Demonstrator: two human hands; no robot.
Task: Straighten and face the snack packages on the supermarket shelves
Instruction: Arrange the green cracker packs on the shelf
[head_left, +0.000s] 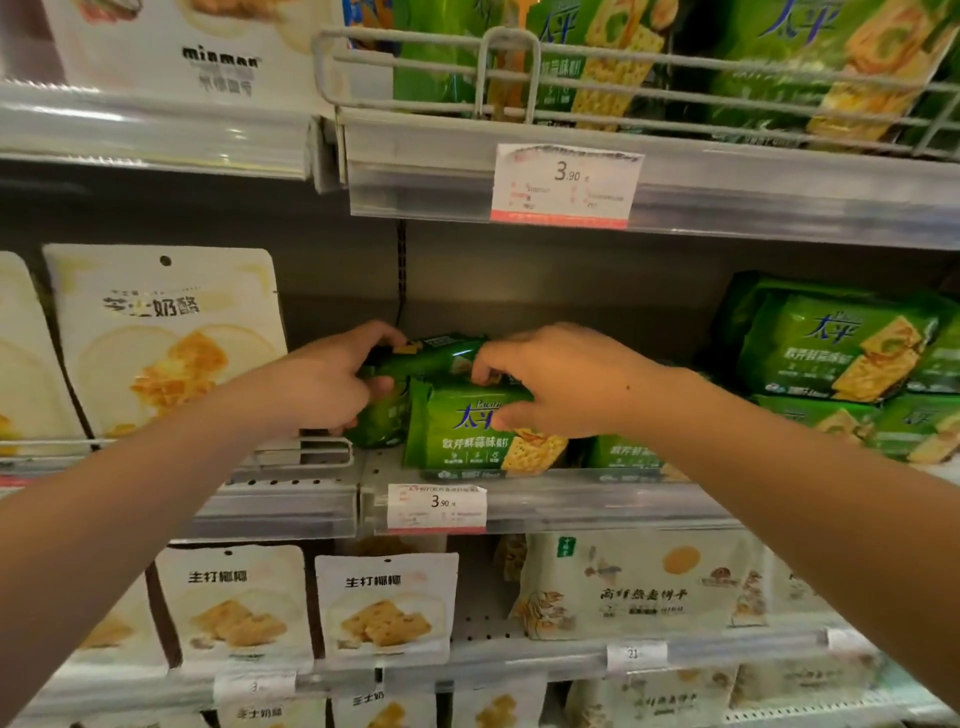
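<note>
Two green cracker packs sit at the left end of the middle shelf. The upper pack lies tilted with its end toward me. My left hand grips its left side. The front pack stands upright with its label facing out. My right hand is closed over the top of the front pack, fingertips also touching the upper pack. Another green pack shows partly behind my right wrist.
A stack of the same green packs fills the shelf's right end. White cheese-biscuit bags stand to the left. A wire fence guards the top shelf. Price tags hang on the shelf edges. White pouches line the lower shelf.
</note>
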